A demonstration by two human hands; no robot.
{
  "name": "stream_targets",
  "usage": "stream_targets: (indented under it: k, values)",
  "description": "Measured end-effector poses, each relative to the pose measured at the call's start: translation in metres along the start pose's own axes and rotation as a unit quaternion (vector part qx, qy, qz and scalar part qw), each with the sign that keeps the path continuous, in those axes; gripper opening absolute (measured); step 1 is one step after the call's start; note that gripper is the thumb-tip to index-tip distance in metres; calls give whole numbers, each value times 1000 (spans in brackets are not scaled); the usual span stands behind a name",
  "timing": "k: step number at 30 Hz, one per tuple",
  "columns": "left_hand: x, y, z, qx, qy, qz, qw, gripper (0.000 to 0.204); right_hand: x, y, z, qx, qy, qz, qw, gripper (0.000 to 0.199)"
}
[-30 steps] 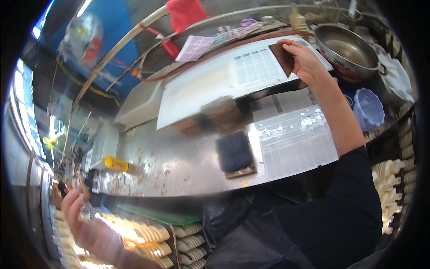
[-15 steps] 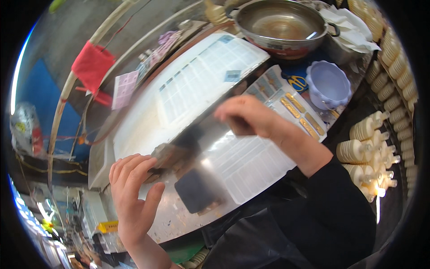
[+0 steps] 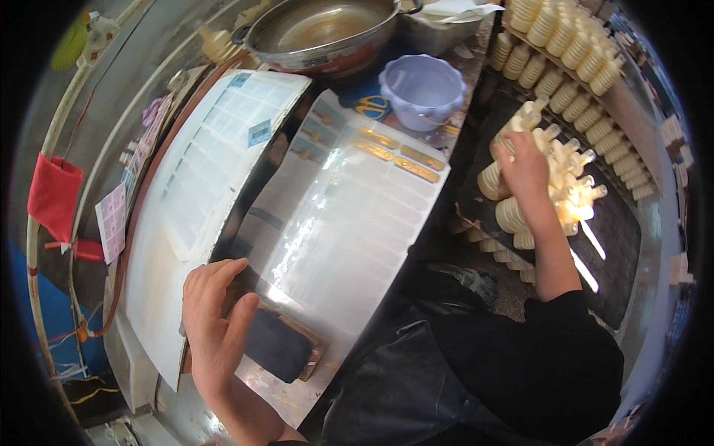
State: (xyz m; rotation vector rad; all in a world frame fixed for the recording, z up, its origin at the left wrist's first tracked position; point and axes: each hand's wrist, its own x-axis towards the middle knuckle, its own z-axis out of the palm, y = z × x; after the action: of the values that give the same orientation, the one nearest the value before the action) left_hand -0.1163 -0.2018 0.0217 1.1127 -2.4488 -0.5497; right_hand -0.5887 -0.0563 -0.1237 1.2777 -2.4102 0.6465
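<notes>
My left hand (image 3: 214,321) lies palm down on the near corner of a white board (image 3: 201,178), fingers loosely bent, with the thumb beside a dark rectangular block (image 3: 277,346). It grips nothing that I can see. A clear plastic mould tray (image 3: 357,223) with several rectangular cavities lies right of the board. My right hand (image 3: 525,160) reaches out to the right, and its fingers close around a stack of cream cones (image 3: 503,175) on a dark tray (image 3: 617,245). More cone stacks (image 3: 567,195) lie around that hand.
A large metal pan (image 3: 327,30) stands at the far end, with a lavender plastic bowl (image 3: 421,91) and yellow-handled scissors (image 3: 369,106) beside it. Rows of stacked cones (image 3: 573,44) fill a rack at top right. A red cloth (image 3: 52,195) hangs at the left.
My right hand has left the mould tray and swung right to the cone stacks. My left hand stays by the dark block, and my view has turned to the right.
</notes>
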Motion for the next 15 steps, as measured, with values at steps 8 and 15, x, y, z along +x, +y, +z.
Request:
stream_targets:
  k: [8,15]
  values:
    - [-11,10,15,-23,-26,36,999,40,-29,83,-35,-169,-100,145,970,49]
    - [-23,16,25,-16,-55,62,996,39,-18,114,47,-140,-132,193,962,59]
